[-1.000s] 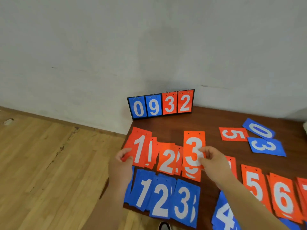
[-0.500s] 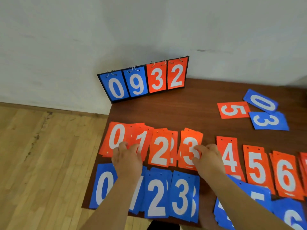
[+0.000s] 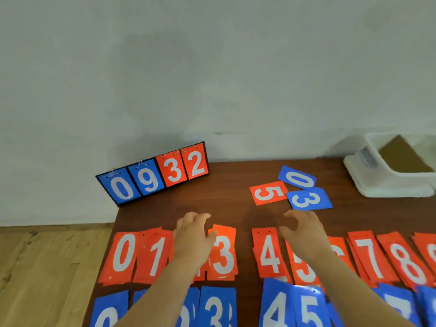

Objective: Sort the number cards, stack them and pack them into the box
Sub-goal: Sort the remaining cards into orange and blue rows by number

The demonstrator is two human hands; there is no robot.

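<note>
A row of orange number-card piles runs across the brown table (image 3: 231, 208), from the orange 0 (image 3: 121, 256) through the orange 3 (image 3: 223, 253) and orange 4 (image 3: 269, 253) to the orange 8 (image 3: 404, 263). Below it lies a row of blue piles, among them the blue 3 (image 3: 217, 308) and blue 4 (image 3: 277, 305). Three loose cards lie farther back: an orange 5 (image 3: 267, 192), a blue 0 (image 3: 297, 179) and a blue 3 (image 3: 309, 199). My left hand (image 3: 192, 234) hovers over the orange 2 pile, fingers relaxed, holding nothing. My right hand (image 3: 304, 232) hangs open above the orange 5 pile.
A flip scoreboard (image 3: 153, 173) showing 0 9 3 2 stands at the table's back left corner against the wall. A white box (image 3: 387, 175) with a brown inside sits at the back right. Wooden floor (image 3: 47, 274) lies beyond the table's left edge.
Both hands have let go of the orange cards and moved up and to the right. The view has shifted right, bringing the higher-numbered piles and the white box into sight.
</note>
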